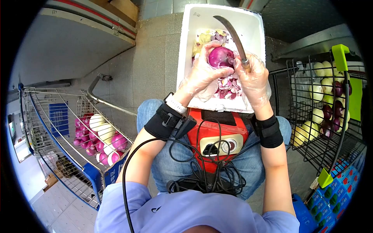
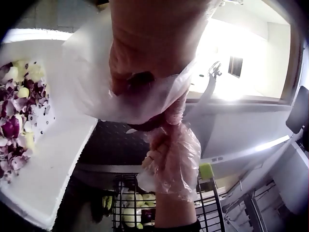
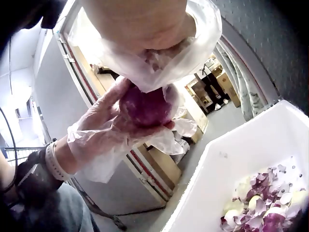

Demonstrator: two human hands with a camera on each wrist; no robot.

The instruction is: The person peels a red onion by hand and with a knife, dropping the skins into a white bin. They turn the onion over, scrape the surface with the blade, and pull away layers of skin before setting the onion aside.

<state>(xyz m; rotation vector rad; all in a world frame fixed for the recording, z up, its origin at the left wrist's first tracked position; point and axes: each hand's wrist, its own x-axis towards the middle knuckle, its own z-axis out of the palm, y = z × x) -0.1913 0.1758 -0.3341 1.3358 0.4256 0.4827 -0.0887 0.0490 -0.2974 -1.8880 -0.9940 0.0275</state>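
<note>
My left hand (image 1: 203, 73), in a clear plastic glove, grips a red onion (image 1: 220, 57) over the white foam box (image 1: 193, 17). Thumb and fingers spread round the onion in the right wrist view, where its purple side (image 3: 148, 107) shows. Against the onion's right end is my gloved right hand (image 1: 253, 79), which holds the wooden handle of a curved knife (image 1: 236, 37). The blade points up and away, bending left at its tip. Onion skins and trimmings (image 1: 229, 86) lie in the box below both hands. In the left wrist view the onion is mostly hidden by the glove.
On the left a shopping cart (image 1: 58, 136) carries red and white onions (image 1: 101, 130). At right a black wire basket (image 1: 311, 116) holds peeled white and red onions (image 1: 328, 101). A red device (image 1: 221, 134) and loose black cables (image 1: 210, 174) sit between the knees.
</note>
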